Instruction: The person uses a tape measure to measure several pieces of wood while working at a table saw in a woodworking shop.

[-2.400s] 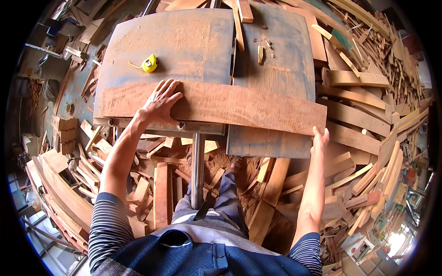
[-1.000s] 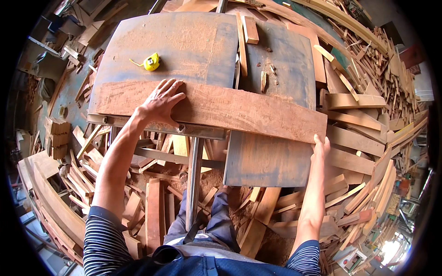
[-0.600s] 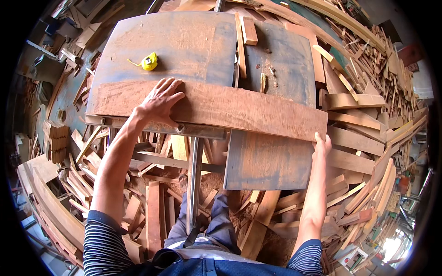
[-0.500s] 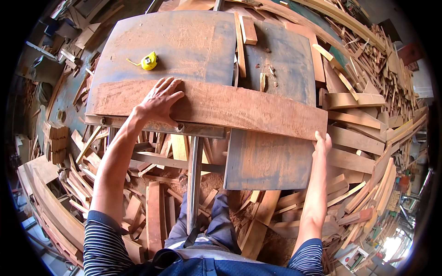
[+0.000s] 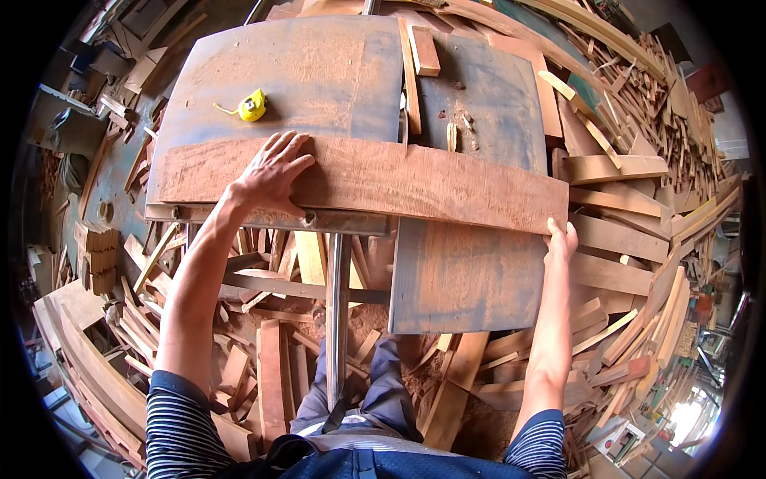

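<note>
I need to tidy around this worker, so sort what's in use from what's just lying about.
Seemingly in use:
wide reddish-brown board, left hand spread on it, right hand at its right end
split tabletop beneath

Seemingly lying about:
yellow tape measure, untouched, though possibly needed
small wood block and thin strip beyond the board
timber pieces heaped at right

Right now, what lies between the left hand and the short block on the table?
In the head view, from the left hand: the plank's far edge, dusty tabletop, then a thin wood strip beside the block.
</note>
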The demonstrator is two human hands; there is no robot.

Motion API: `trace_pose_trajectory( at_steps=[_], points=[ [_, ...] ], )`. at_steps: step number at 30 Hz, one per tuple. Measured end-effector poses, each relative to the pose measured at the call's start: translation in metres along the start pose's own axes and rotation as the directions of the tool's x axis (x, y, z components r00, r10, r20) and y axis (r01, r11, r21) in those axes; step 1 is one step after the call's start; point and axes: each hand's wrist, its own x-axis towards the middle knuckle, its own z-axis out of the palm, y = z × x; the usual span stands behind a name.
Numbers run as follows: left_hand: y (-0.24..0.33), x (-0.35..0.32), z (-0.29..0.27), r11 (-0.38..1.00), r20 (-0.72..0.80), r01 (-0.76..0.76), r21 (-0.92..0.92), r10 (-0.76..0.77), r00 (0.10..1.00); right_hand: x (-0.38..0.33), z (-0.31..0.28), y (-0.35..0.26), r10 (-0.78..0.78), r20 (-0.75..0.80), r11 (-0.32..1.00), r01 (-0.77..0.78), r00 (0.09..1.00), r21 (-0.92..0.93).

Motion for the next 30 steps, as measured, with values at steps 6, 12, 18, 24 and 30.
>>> trace_pose_trajectory(
  at_steps=[6, 12, 18, 24, 30],
  points=[
    [-0.005, 0.006, -0.001, 1.000, -0.012, -0.007, -0.001, 0.007, 1.000, 0.012, -0.001, 0.002, 0.002, 0.045, 1.000, -0.003, 0.999, 0.006],
    [-0.013, 0.009, 0.003, 0.999, -0.047, -0.033, 0.000, 0.033, 0.998, 0.017, 0.009, 0.003, 0.010, 0.018, 0.999, -0.011, 1.000, 0.033],
    [-0.014, 0.015, 0.003, 1.000, -0.037, -0.014, 0.001, 0.014, 0.999, 0.023, 0.007, 0.002, 0.008, 0.011, 0.998, -0.009, 1.000, 0.059],
    [-0.019, 0.019, 0.003, 1.000, -0.050, -0.018, -0.015, 0.017, 0.999, 0.024, 0.013, -0.003, -0.008, -0.015, 0.999, 0.009, 1.000, 0.044],
    [-0.019, 0.023, -0.003, 1.000, -0.034, -0.011, -0.014, 0.011, 0.999, 0.022, 0.019, -0.009, -0.005, -0.029, 1.000, 0.005, 1.000, 0.015]
  ],
)
